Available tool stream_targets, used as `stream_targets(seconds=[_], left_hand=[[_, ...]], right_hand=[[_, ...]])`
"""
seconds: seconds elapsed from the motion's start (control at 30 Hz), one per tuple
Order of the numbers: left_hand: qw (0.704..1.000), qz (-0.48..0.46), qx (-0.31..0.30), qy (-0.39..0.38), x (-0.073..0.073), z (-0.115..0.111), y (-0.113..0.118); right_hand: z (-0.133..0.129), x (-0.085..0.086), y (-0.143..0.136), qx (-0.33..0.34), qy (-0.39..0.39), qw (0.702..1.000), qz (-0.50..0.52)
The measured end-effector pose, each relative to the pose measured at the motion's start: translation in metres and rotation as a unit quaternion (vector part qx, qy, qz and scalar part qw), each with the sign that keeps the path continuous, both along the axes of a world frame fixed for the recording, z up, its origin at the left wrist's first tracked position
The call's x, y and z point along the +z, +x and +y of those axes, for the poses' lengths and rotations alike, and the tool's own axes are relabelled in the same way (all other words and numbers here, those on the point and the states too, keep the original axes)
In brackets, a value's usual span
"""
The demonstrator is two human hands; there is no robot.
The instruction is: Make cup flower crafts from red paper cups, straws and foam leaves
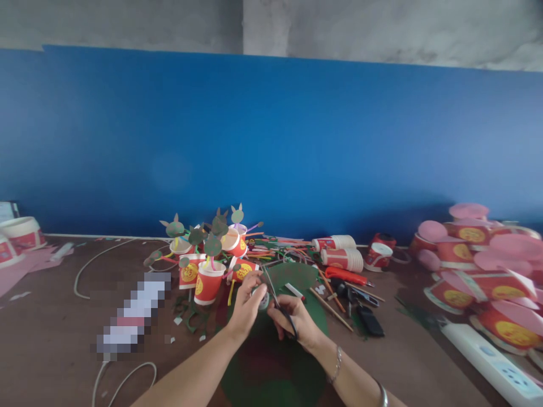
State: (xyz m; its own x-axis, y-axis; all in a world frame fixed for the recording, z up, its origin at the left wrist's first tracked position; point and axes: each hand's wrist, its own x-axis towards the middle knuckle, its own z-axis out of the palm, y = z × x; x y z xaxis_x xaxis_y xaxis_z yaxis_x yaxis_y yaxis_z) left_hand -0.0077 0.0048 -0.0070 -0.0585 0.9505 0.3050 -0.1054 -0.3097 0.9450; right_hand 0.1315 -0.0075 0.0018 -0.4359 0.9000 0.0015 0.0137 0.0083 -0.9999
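Observation:
In the middle of the view, my left hand (248, 302) has its fingers wrapped round a small whitish round object (261, 297), partly covered by the fingers. My right hand (292, 321) grips the dark handles of a pair of scissors (275, 299). The blades point up and to the left, beside the left fingertips. Under both hands lies dark green material (275, 362). Just left of the hands stands a red paper cup (209, 282) with a yellow emblem and a green paper figure above it.
More cup figures crowd the back left, near green scraps (193, 316). Stacked cups (343, 259), an orange-red tool (345, 276), sticks (331, 310) and a black object (370, 320) lie right. Pink-topped cups (470, 234) and a white power strip (492, 359) stand far right.

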Motion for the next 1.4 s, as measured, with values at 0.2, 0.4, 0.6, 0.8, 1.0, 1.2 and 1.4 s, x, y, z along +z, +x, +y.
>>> stream_targets(seconds=[0.2, 0.4, 0.6, 0.8, 1.0, 1.2, 1.4], left_hand=[[0.999, -0.024, -0.006, -0.027, 0.0001, 0.0003, 0.0014], [0.999, -0.019, -0.019, -0.021, 0.0025, -0.0012, 0.0018], [0.999, -0.033, -0.007, -0.025, 0.0003, -0.0009, 0.0020], [0.999, -0.036, -0.013, -0.039, -0.0001, -0.0026, 0.0014], [1.000, -0.007, -0.002, -0.009, -0.0008, 0.0001, 0.0009], [1.000, 0.022, 0.012, 0.013, -0.0040, 0.0026, 0.0011], [1.000, 0.019, 0.004, 0.006, -0.0053, 0.0031, -0.0001]], right_hand=[[0.0000, -0.0004, 0.0009, -0.001, -0.003, 1.000, -0.013], [-0.0004, 0.0001, 0.0004, -0.004, -0.004, 1.000, -0.011], [0.0011, -0.0006, -0.0002, -0.009, -0.005, 1.000, -0.009], [0.0004, -0.0021, 0.0006, -0.003, 0.000, 1.000, 0.003], [0.0008, -0.0038, 0.0017, 0.007, -0.008, 1.000, -0.011], [0.0006, -0.0026, 0.0019, 0.000, 0.016, 1.000, -0.019], [-0.0001, -0.0022, 0.0013, -0.003, 0.015, 1.000, -0.019]])
